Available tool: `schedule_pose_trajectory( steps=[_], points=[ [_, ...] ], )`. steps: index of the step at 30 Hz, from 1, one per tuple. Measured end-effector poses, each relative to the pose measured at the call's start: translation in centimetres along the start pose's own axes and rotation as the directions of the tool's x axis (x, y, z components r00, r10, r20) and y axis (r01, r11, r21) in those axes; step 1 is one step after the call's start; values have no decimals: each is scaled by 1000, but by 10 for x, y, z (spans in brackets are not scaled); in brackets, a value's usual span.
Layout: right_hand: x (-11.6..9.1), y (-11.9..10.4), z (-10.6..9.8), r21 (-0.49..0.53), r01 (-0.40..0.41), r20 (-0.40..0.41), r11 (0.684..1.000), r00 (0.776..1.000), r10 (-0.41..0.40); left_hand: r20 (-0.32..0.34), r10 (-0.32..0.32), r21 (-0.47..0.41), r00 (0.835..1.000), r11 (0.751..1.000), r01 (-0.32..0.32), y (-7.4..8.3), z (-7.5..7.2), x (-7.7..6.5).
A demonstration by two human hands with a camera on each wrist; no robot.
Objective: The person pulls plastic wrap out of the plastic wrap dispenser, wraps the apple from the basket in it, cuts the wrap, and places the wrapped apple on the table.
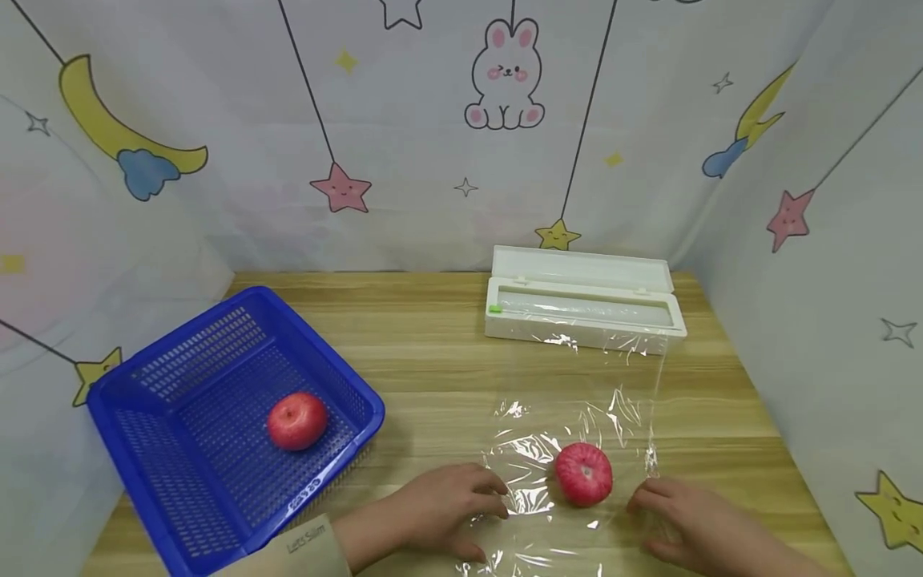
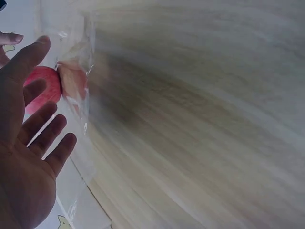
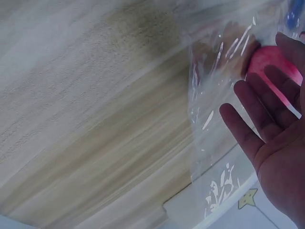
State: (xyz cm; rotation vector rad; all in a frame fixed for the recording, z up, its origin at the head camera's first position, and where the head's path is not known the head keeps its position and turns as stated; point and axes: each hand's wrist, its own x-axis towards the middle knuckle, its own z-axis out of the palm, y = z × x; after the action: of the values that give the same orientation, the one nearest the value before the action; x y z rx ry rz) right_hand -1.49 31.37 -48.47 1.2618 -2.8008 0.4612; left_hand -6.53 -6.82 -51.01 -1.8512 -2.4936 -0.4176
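A red apple [image 1: 584, 474] rests on a sheet of clear plastic wrap [image 1: 555, 401] that runs over the wooden table from a white dispenser box [image 1: 584, 324]. My left hand [image 1: 450, 509] is at the sheet's left edge, fingers apart and loosely bent, holding nothing. On the other side, my right hand [image 1: 685, 525] is beside the sheet's right edge with relaxed fingers. The left wrist view shows the left hand [image 2: 28, 129] with spread fingers and the apple [image 2: 44, 88] behind them. In the right wrist view the right hand [image 3: 276, 114] also has its fingers extended near the apple [image 3: 271, 67].
A blue plastic basket [image 1: 346, 377] stands at the left with another red apple [image 1: 297, 421] in it. The dispenser's lid [image 1: 584, 268] is raised at the back, with a small green piece [image 1: 495, 309] at its left end. Printed curtains [image 1: 433, 136] surround the table.
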Motion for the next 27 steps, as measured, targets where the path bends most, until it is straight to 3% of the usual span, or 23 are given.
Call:
schedule_pose_trajectory(
  steps=[8,15,21,27],
  points=[
    [-16,-3,15,-37,102,51,994,994,-100,39,48,92,998,994,-51,9,4,-10],
    [-31,1,28,-35,100,62,994,993,-98,48,79,146,996,986,-85,9,9,-19],
    [-40,5,39,-74,80,57,994,995,-76,25,76,168,997,983,-79,4,16,-24],
    [-42,6,39,-135,106,39,985,994,-102,-49,60,123,997,991,-54,2,20,-24]
  ],
)
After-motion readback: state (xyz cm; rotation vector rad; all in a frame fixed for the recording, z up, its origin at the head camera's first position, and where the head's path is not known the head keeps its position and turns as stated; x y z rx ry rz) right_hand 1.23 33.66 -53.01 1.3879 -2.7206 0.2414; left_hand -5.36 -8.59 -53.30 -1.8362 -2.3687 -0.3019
